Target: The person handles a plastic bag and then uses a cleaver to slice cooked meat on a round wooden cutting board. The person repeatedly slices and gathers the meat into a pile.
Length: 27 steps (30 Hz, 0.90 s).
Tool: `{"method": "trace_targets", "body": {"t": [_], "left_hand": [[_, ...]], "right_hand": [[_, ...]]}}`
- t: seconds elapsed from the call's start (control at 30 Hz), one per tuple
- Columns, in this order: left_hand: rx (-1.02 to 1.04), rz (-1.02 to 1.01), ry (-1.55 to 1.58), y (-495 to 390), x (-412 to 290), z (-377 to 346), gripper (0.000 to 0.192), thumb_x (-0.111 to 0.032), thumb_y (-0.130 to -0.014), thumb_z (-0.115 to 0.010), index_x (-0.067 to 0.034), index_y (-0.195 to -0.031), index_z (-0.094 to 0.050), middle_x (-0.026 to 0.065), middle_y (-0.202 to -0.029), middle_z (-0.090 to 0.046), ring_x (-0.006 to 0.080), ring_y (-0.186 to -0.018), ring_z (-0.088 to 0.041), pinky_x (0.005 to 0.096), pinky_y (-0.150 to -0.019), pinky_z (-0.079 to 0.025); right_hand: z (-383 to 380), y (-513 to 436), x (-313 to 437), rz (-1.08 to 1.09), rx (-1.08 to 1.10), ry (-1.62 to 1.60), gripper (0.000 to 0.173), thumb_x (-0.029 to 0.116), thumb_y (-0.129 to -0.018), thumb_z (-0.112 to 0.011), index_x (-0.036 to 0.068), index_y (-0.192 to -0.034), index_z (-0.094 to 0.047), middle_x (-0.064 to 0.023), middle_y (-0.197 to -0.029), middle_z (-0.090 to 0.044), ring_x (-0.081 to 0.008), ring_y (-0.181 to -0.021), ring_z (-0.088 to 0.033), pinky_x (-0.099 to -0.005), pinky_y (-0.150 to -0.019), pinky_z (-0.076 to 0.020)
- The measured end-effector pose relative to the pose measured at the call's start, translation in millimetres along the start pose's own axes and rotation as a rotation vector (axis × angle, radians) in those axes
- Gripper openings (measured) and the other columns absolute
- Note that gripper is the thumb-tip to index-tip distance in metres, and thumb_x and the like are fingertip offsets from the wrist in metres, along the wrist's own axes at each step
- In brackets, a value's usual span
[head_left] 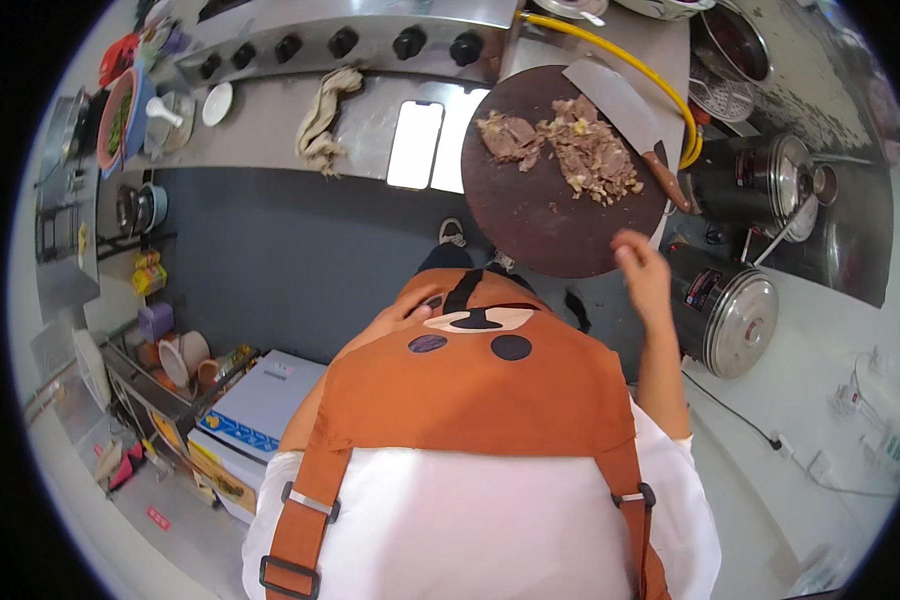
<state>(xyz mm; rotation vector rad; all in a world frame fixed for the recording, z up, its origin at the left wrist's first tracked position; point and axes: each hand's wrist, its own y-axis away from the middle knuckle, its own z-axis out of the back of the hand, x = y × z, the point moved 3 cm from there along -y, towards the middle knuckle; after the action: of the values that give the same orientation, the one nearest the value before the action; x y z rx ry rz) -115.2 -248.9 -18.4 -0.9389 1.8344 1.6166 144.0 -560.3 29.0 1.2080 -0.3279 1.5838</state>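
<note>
My left hand (414, 304) is at the front of the brown apron (480, 397), with a small dark object (429, 302) between thumb and fingers; its kind is unclear. My right hand (643, 274) hovers by the near right rim of a round dark chopping board (525, 225). Its fingers are loosely bent and slightly blurred, and nothing shows in them. Cooked meat lies on the board as a larger piece (510, 139) and a chopped heap (592, 154). A cleaver (615, 97) rests along the board's right side, its wooden handle toward me.
A phone with a bright screen (415, 146) and a crumpled cloth (322, 124) lie on the steel counter (247, 142). A yellow hose (630, 56) curves behind the board. Two lidded metal pots (742, 322) stand at the right. A white chest (270, 397) sits at left.
</note>
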Motion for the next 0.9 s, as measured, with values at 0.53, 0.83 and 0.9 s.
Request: {"method": "trace_targets", "body": {"t": [0.53, 0.83, 0.9], "left_hand": [[-0.435, -0.217, -0.263, -77, -108, 91, 0.036, -0.025, -0.09, -0.061, -0.003, -0.118, -0.06, 0.0101, -0.101, -0.066, 0.0147, -0.088, -0.062, 0.0293, -0.078, -0.05], [-0.383, -0.545, -0.743, -120, -164, 35, 0.042, -0.021, -0.081, -0.065, -0.005, -0.119, -0.057, 0.0164, -0.119, -0.055, 0.0334, -0.108, -0.054, 0.04, -0.093, -0.043], [-0.481, -0.656, -0.977, -127, -175, 22, 0.045, -0.019, -0.079, -0.066, -0.005, -0.121, -0.055, 0.0151, -0.124, -0.05, 0.033, -0.114, -0.05, 0.0421, -0.096, -0.041]], "right_hand": [[59, -125, -9, -0.181, -0.268, 0.931, 0.037, 0.013, -0.074, -0.059, 0.008, -0.11, -0.052, -0.0211, -0.098, -0.063, -0.0418, -0.092, -0.059, -0.0474, -0.078, -0.0464], [51, -32, -48, 0.112, -0.381, -0.087, 0.049, 0.008, -0.082, -0.063, 0.004, -0.127, -0.044, -0.0066, -0.085, -0.059, -0.0177, -0.07, -0.057, -0.0284, -0.065, -0.0482], [20, -17, -10, -0.02, -0.362, -0.298, 0.069, 0.005, -0.085, -0.063, 0.002, -0.142, -0.026, -0.0031, -0.092, -0.054, -0.0102, -0.072, -0.053, -0.0231, -0.063, -0.0469]]}}
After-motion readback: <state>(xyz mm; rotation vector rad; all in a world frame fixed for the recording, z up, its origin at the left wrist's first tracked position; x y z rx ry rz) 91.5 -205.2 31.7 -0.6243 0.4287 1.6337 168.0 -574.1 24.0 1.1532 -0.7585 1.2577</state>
